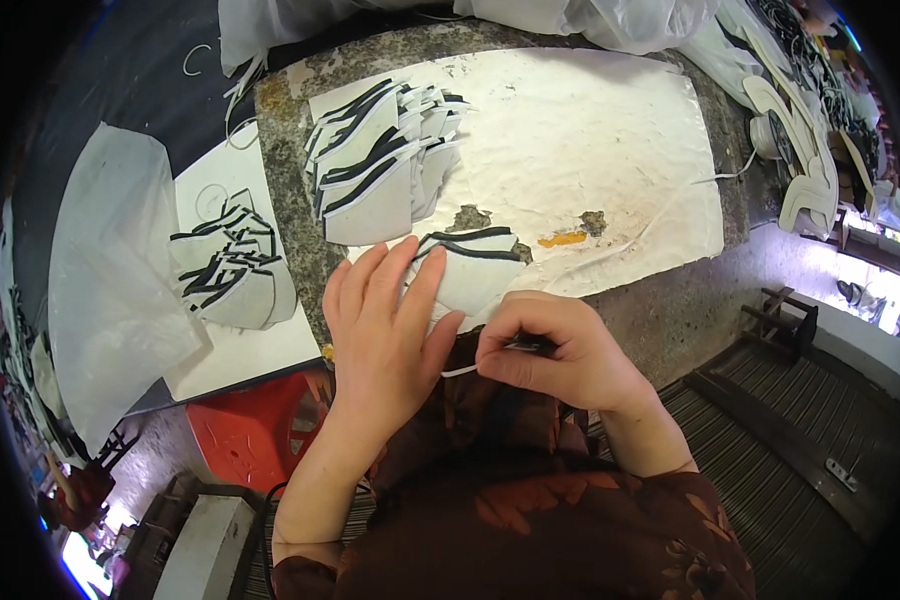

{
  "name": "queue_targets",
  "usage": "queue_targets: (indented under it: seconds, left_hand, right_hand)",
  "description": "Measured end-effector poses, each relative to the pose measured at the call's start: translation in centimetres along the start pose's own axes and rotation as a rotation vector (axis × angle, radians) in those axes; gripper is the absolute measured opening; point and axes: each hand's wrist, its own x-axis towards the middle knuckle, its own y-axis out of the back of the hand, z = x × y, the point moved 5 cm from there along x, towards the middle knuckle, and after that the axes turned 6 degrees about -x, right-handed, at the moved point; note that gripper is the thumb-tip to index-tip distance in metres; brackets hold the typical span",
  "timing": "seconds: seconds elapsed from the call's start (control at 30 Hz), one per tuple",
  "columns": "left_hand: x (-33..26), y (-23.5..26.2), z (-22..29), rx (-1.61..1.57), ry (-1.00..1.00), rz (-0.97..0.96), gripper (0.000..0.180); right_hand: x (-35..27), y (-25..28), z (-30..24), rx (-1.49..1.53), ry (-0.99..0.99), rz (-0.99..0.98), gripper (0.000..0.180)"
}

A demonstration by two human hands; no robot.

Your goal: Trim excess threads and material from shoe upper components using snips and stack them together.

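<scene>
Left hand (pixel 385 320): fingers spread, pressed flat on white black-edged piece (pixel 475 265) at near edge of desk (pixel 670 310). Right hand (pixel 555 350): fingers pinched on small dark tool, kind unclear, touching thin white strip (pixel 460 371) just below that piece. Fanned stack (pixel 375 165) beyond the piece; second pile (pixel 232 265) on white board left of it. Likely faults: piece sliding off desk edge if left-hand pressure drops; tool tip nicking left thumb, close beside it; strip pulling crooked if drawn at an angle.
</scene>
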Motion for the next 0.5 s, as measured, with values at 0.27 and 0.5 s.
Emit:
queue_targets:
  seconds: [0.27,0.5]
  left_hand:
    - [-1.3,-0.3,1.5,0.001,0.101,-0.016,0.055]
    - [-2.6,-0.5,1.2,-0.012,-0.015,0.104,0.027]
  right_hand:
    - [-0.7,2.5,1.9,0.253,-0.235,0.198,0.009]
    - [0.8,0.9,2.4,0.072,-0.216,0.254,0.013]
